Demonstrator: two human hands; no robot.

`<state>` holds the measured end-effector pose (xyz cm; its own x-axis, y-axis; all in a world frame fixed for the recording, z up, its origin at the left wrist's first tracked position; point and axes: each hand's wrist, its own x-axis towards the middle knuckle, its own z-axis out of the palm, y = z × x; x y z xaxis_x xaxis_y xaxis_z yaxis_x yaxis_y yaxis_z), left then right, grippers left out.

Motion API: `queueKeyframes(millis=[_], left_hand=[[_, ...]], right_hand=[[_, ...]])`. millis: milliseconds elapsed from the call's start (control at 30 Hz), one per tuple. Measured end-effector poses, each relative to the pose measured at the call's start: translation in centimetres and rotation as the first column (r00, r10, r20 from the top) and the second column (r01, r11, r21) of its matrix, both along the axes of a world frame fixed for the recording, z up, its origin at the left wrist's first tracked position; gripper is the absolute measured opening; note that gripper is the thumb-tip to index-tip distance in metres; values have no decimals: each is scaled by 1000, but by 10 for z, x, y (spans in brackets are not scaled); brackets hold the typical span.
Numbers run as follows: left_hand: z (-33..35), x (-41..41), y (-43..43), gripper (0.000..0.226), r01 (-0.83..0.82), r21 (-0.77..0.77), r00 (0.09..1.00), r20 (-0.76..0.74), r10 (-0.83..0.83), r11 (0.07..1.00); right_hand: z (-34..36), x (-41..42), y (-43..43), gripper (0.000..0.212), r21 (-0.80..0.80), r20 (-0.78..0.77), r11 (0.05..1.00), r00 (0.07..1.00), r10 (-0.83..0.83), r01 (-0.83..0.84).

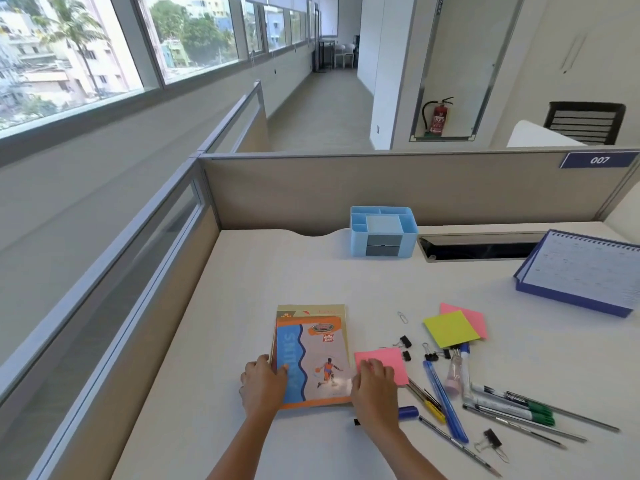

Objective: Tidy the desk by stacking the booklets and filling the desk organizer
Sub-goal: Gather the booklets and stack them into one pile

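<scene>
Booklets (311,358) stacked, long axis front-to-back; left hand (263,386), right hand (374,386) flanking.

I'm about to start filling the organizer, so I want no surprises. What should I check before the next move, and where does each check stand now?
1. Stack of booklets squared: not ok; lower covers show beyond the top one's far edge.
2. Hands free: not ok; the left hand holds the stack's left edge, and the right hand presses its right edge.
3. Nearest pink note free to lift: not ok; the right hand lies on its near corner.
4. The desk organizer ready: ok; upright at the desk's back, top compartments look empty.
5. The pens reachable: ok; loose beside the right hand.
</scene>
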<state>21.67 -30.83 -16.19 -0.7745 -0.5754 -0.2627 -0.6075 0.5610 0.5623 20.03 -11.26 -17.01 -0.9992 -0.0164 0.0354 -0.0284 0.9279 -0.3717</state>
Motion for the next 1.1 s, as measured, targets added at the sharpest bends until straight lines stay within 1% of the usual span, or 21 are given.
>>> queueKeyframes(millis=[67, 167, 233, 267, 300, 367, 433, 500, 567, 633, 700, 800, 867, 933, 1000, 1067, 1100], left_hand=[[-3, -5, -3, 38, 17, 13, 1000, -3, -17, 1000], [-9, -13, -8, 33, 28, -6, 999, 17, -28, 1000], [-12, -18, -10, 33, 22, -12, 999, 41, -21, 1000], [-14, -20, -11, 35, 14, -9, 998, 57, -13, 1000], [-17, -23, -12, 36, 7, -5, 998, 68, -7, 1000], [-18, -29, -14, 39, 12, 7, 995, 98, -12, 1000], [-13, -33, -15, 39, 9, 58, 992, 123, -16, 998], [-8, -37, -17, 41, -26, 160, 989, 148, 3, 987], [-6, -38, -22, 41, -74, 279, 987, 155, 31, 958], [-1, -38, -24, 37, -122, 452, 988, 141, 64, 883], [5, -35, -21, 32, -142, 629, 989, 117, 87, 765], [17, -26, -12, 29, -68, 779, 990, -22, 136, 623], [27, -22, -8, 26, 24, 825, 981, -129, 146, 565], [37, -20, -4, 27, 128, 819, 963, -237, 126, 560], [44, -23, -2, 26, 214, 783, 936, -335, 107, 584], [45, -24, -3, 27, 277, 741, 899, -424, 107, 611], [45, -23, -3, 31, 304, 714, 880, -465, 102, 631]], right_hand=[[-11, -4, 18, 17, 64, -35, 997, 999, 37, -34], [-14, -13, 43, 22, 144, -100, 989, 994, 52, -37], [-9, -20, 51, 22, 145, -113, 989, 993, 24, -7], [-7, -22, 49, 21, 124, -105, 992, 994, 13, 0], [-2, -23, 43, 20, 69, -88, 998, 996, 4, 2], [7, -23, 18, 28, -98, 19, 995, 1000, -9, 11], [14, -23, -11, 36, -234, 199, 967, 979, -51, 98], [15, -29, -31, 42, -274, 373, 940, 924, -89, 201], [14, -40, -37, 43, -266, 491, 925, 864, -112, 272], [9, -51, -32, 37, -307, 560, 894, 821, -108, 327], [6, -57, -24, 30, -385, 586, 844, 806, -89, 373], [-2, -58, -14, 29, -507, 586, 767, 810, -27, 392], [1, -56, -8, 34, -616, 557, 673, 830, 5, 409], [14, -55, -4, 33, -715, 479, 588, 877, 19, 378], [31, -57, 0, 32, -793, 348, 549, 936, 49, 265], [39, -59, 3, 29, -840, 225, 521, 971, 82, 151], [41, -59, 6, 28, -851, 173, 514, 982, 83, 106]])
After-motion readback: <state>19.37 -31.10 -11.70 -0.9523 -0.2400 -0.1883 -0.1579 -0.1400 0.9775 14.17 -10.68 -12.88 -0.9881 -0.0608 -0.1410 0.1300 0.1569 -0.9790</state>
